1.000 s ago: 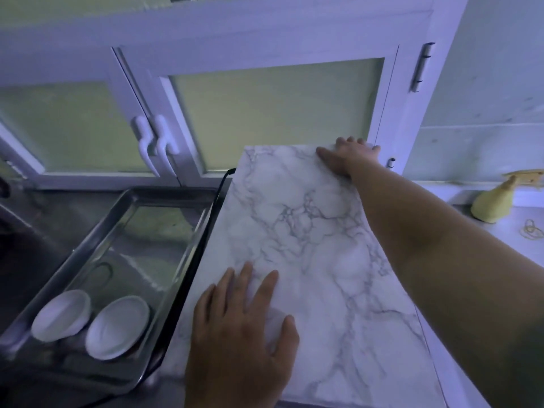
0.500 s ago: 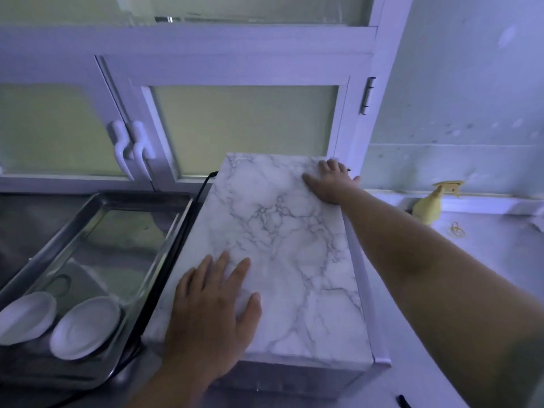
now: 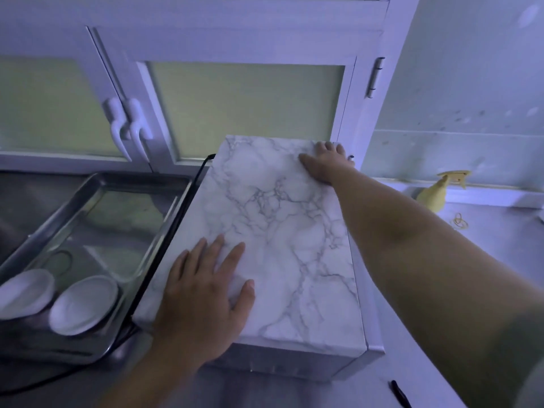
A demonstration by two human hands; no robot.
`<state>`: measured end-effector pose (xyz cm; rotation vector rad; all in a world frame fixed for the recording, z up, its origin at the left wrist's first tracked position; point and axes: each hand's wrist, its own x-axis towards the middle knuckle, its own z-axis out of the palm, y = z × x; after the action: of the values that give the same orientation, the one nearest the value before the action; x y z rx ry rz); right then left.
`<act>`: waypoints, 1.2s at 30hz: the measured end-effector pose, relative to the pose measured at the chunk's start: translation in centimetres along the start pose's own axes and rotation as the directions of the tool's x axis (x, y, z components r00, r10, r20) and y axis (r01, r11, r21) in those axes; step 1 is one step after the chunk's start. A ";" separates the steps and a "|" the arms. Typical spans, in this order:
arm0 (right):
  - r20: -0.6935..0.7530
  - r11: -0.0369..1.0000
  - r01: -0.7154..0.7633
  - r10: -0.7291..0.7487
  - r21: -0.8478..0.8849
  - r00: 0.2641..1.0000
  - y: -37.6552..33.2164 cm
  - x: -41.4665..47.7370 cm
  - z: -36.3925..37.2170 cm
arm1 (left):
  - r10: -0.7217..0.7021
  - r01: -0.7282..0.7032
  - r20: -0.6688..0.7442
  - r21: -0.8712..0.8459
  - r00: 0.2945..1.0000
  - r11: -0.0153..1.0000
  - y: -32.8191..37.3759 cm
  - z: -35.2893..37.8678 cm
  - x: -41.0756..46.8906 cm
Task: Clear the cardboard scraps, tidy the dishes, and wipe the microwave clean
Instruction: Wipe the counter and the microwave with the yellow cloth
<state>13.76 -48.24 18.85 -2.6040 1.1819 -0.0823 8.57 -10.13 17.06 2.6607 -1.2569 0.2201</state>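
The microwave (image 3: 273, 231) has a white marble-patterned top and stands on the steel counter below the cabinet. My left hand (image 3: 206, 293) lies flat on its near left part with the fingers spread and straight. A pale patch shows beside the thumb; I cannot tell if it is a cloth. My right hand (image 3: 322, 164) rests on the far right corner, fingertips at the back edge. Two white dishes (image 3: 84, 304) (image 3: 25, 293) lie in the steel tray (image 3: 164, 231) to the left.
A black cable (image 3: 203, 166) runs down behind the microwave along the tray. A yellow spray bottle (image 3: 435, 195) and a rubber band (image 3: 459, 220) lie on the counter at the right. White cabinet handles (image 3: 129, 128) hang above the tray. A small black object (image 3: 399, 393) lies near the front.
My view has pulled back, so the microwave's front edge now shows. Both hands stay at the same spots on its top.
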 end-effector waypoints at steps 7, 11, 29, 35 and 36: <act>0.008 1.000 -0.021 0.020 0.014 1.000 0.1 4.6 -0.6 | 0.019 -0.020 -0.098 -0.008 0.995 1.000 -0.2 0.7 0.3; 0.008 1.000 -0.025 0.025 0.016 1.000 0.3 4.7 -0.9 | 0.023 -0.026 -0.115 -0.030 0.993 0.999 -0.1 0.5 0.3; -0.080 0.970 -0.229 0.223 -0.076 0.972 7.6 -6.9 -2.2 | 0.356 -0.334 0.050 -0.244 0.933 0.911 -8.9 -2.0 2.4; -0.134 0.907 -0.410 0.397 -0.096 0.908 8.3 -13.4 -1.4 | 0.126 -0.110 0.095 -0.158 0.987 0.981 -14.6 -1.4 6.3; -0.141 0.899 -0.427 0.413 -0.096 0.900 8.4 -14.5 -1.3 | 0.077 -0.062 0.100 -0.140 0.992 0.988 -15.3 -1.1 7.2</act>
<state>-2.20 -43.03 18.69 -2.4045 1.8216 -0.0757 24.94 -5.70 18.06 2.5444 -1.3460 0.0032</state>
